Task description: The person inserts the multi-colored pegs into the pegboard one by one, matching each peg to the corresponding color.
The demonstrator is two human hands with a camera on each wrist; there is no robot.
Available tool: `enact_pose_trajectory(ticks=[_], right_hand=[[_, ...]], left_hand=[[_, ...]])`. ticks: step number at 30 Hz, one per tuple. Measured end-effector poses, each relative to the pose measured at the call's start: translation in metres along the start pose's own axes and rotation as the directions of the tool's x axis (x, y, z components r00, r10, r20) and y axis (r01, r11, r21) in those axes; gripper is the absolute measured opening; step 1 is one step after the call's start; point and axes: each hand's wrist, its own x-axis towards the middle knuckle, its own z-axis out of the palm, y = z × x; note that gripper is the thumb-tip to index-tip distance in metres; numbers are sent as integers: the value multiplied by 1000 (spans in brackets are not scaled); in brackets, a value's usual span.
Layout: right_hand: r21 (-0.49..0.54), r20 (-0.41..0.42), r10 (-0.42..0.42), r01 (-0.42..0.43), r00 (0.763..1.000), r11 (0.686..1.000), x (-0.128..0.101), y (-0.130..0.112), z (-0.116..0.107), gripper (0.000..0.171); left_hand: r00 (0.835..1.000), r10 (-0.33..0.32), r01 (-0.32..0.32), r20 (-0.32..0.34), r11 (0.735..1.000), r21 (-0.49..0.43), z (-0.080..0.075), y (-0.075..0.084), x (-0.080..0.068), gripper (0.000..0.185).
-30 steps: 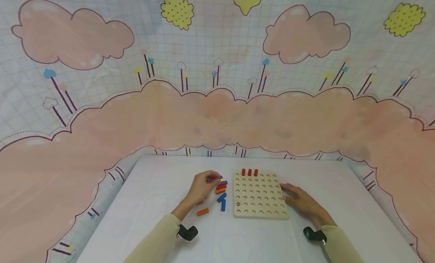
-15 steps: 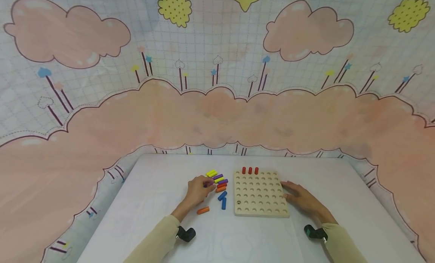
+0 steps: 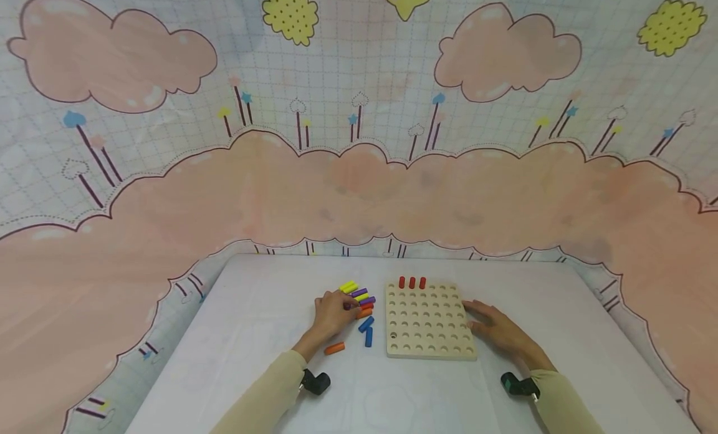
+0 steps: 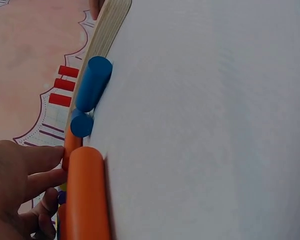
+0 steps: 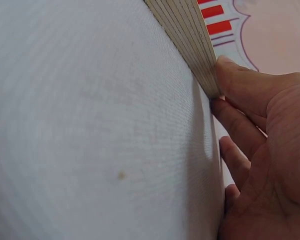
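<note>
In the head view my left hand (image 3: 333, 312) is over a loose pile of coloured wooden pegs, left of a pegboard (image 3: 430, 325). Its curled fingers hold a dark purple peg (image 3: 349, 306), mostly hidden by the hand. Fingertips are right at a red peg (image 3: 366, 307) and an orange peg (image 3: 364, 313). Beyond lie yellow pegs (image 3: 349, 287) and another purple peg (image 3: 359, 292). My right hand (image 3: 499, 331) rests at the board's right edge with relaxed fingers; in the right wrist view, thumb and forefinger touch the board's side (image 5: 190, 42).
Three red pegs (image 3: 412, 283) stand upright in the board's back row. Two blue pegs (image 3: 368, 337) lie between pile and board, and an orange peg (image 3: 335, 348) lies nearer the front. A white cloth covers the table (image 3: 426, 403), with a patterned cloth backdrop (image 3: 359, 191) behind.
My left hand has drawn back from the far end of the pile, uncovering the yellow pegs, then shifted slightly right toward the red and orange pegs. The right hand has stayed put.
</note>
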Motion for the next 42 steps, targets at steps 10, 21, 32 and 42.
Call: enact_pose_trajectory(ticks=[10, 21, 32, 42], right_hand=[[0, -2, 33, -33, 999, 999, -3, 1, 4, 62], [3, 11, 40, -40, 999, 999, -6, 0, 6, 61], [-23, 0, 18, -18, 1000, 1000, -5, -5, -1, 59], [-24, 7, 16, -16, 1000, 1000, -4, -3, 1, 60]], left_hand=[[999, -18, 17, 29, 1000, 11, 2, 1, 1, 20], [1000, 22, -22, 0, 999, -26, 3, -1, -5, 15], [998, 67, -67, -10, 978, -197, -9, -4, 1, 15], [998, 60, -60, -7, 958, -279, -14, -7, 1, 18]])
